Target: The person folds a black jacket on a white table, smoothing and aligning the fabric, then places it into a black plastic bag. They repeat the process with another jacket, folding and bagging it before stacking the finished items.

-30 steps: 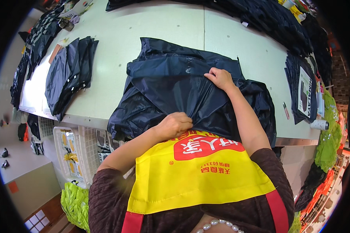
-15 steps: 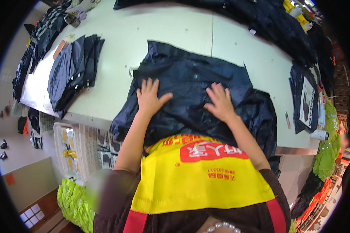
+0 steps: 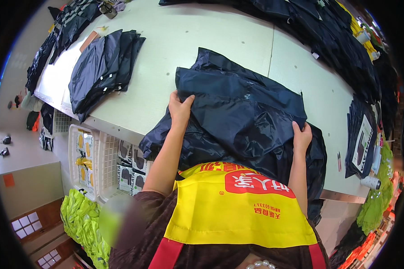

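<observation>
Fabric [image 3: 238,110] is pinched at 2 sides by left hand [image 3: 180,110] and right hand [image 3: 302,136]. Its top appears straightened, the rest not yet.

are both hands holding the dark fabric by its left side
No, the left hand holds the dark fabric at its left side, while the right hand holds it at its right side.

Seemingly a garment workshop — pale worktable [image 3: 202,31], stacked dark garments [image 3: 98,67], white crates [image 3: 107,157]
</observation>
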{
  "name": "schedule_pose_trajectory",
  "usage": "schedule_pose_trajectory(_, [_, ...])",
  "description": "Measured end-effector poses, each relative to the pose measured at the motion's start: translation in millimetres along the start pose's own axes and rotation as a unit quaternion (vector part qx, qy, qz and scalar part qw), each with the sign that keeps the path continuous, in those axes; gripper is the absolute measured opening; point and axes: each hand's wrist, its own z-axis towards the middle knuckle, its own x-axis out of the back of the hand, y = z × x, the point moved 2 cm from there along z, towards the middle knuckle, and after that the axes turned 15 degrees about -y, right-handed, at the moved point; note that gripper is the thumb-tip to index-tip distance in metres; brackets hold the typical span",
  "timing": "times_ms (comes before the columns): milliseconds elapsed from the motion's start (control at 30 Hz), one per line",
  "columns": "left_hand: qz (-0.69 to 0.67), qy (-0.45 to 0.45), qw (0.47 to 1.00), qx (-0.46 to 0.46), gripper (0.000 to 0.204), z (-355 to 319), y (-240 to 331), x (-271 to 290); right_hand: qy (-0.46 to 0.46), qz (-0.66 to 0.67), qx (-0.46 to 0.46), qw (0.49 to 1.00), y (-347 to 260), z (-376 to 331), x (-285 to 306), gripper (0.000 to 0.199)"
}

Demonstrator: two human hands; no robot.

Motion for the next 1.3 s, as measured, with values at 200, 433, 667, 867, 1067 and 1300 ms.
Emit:
schedule_pose_trajectory(200, [0.112, -0.001, 0.992, -0.049, 0.043, -10, 1, 4, -0.076, -0.241, 0.443, 0.860, -93, -55, -36, 0.058])
schedule_pose_trajectory(433, [0.147, -0.030, 0.985, -0.084, 0.051, -8, 20, -8, -0.365, -0.292, 0.342, 0.815, -79, -59, -74, 0.054])
schedule_pose_trajectory(667, [0.141, -0.084, 0.977, -0.136, 0.052, -8, 32, -16, -0.016, -0.137, 0.214, 0.967, -28, 3, 81, 0.038])
schedule_pose_trajectory(867, [0.124, -0.047, 0.990, -0.044, 0.043, 10, 73, -38, 0.143, -0.391, -0.087, 0.905, 194, 46, 228, 0.034])
schedule_pose_trajectory(1067, [0.079, -0.028, 0.996, -0.014, 0.037, 69, 85, -16, 0.185, -0.453, 0.025, 0.872, 278, 67, 239, 0.022])
schedule_pose_trajectory(1300, [-0.096, -0.039, 0.994, 0.015, 0.021, 60, 97, -52, -0.052, 0.311, -0.001, 0.949, 52, 78, 135, 0.030])
